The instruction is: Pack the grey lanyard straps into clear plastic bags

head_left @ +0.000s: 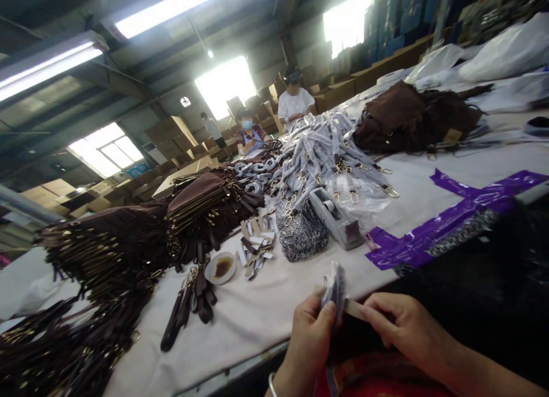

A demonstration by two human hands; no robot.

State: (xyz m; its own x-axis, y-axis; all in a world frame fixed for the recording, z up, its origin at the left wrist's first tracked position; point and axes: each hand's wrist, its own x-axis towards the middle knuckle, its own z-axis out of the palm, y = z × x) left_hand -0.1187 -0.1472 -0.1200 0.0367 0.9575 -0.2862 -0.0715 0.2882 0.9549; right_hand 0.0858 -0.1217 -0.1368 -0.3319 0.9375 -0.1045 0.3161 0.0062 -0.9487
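Note:
In front of my body, past the table's near edge, my left hand (312, 322) grips a small plastic-wrapped bundle (337, 288), greyish with a bit of metal at its top. My right hand (398, 320) pinches the end of a short pale strip (354, 309) whose other end meets the bundle. Whether the strip is wrapped around it, I cannot tell. Nearest on the table are a grey tape dispenser (338, 219), a black-and-white speckled pouch (302, 234) and a pile of short beige and white strips (257, 242).
A white dish (220, 268) holds brown liquid. Brown straps (189, 297) lie beside it, left of stacked brown pouches (201, 202). Plastic-wrapped straps with gold clasps (321, 151) heap up behind. Purple tape (446, 219) marks the right edge. Several people (295, 102) are in the background.

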